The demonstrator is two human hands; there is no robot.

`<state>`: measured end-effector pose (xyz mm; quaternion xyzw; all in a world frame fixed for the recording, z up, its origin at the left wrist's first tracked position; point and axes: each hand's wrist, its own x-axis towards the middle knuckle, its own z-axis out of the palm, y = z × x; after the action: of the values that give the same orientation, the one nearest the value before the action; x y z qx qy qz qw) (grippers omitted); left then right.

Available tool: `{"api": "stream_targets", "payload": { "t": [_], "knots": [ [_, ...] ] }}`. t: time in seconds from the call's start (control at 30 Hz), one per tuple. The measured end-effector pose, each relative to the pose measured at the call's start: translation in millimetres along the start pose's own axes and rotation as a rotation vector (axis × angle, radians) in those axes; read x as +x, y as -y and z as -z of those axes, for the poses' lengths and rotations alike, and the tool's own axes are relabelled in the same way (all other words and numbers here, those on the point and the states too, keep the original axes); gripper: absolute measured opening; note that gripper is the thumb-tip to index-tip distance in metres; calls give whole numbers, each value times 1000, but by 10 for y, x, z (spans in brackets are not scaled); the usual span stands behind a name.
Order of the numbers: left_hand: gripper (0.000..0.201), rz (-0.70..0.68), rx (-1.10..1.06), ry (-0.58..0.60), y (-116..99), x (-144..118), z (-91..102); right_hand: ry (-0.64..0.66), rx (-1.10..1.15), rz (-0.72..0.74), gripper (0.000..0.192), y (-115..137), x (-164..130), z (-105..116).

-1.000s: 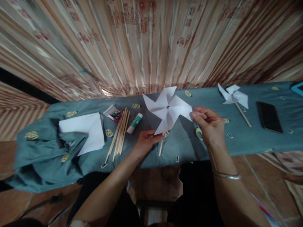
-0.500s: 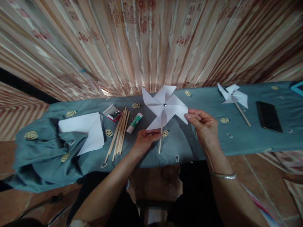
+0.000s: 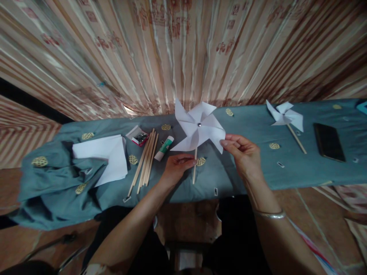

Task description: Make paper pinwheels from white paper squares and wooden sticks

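A white paper pinwheel [image 3: 192, 131] with a silver pin at its centre is held up over the cloth-covered table. Its thin wooden stick is pinched between the thumb and fingers of my left hand [image 3: 178, 168], just below the blades. My right hand [image 3: 247, 154] is closed, with thumb and fingertips at the tip of the right-hand blade. Left of my left hand lie a glue stick [image 3: 164, 148], a bundle of several wooden sticks [image 3: 145, 160] and a small open box of pins [image 3: 138, 136].
Folded white paper sheets [image 3: 116, 168] lie at the left, partly under bunched cloth [image 3: 63, 179]. Another pinwheel [image 3: 286, 114] and a black phone [image 3: 329, 142] rest on the right. Behind the table hangs a striped curtain [image 3: 183, 57]. A blue-edged object [image 3: 362, 107] sits at the far right.
The pinwheel's blades have turned a little clockwise, and my right hand has moved slightly left and down with the blade tip. My left hand keeps its pinch on the stick.
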<state>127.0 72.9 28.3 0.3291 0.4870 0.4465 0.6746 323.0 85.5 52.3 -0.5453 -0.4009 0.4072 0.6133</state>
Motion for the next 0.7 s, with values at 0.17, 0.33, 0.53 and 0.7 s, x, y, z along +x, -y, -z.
{"api": "stream_targets", "payload": {
  "t": [0.17, 0.33, 0.53, 0.7],
  "knots": [
    [36, 8, -12, 3, 4, 12, 3, 27, 21, -39, 22, -8, -30, -37],
    [35, 9, -3, -10, -21, 6, -4, 71, -30, -21, 21, -25, -76, -68],
    [31, 6, -6, -11, -26, 5, -12, 124, -1, -91, 27, 10, -148, -155],
    [27, -12, 23, -8, -2, 16, -5, 170, 60, -153, 25, -2, -191, -222]
  ]
}}
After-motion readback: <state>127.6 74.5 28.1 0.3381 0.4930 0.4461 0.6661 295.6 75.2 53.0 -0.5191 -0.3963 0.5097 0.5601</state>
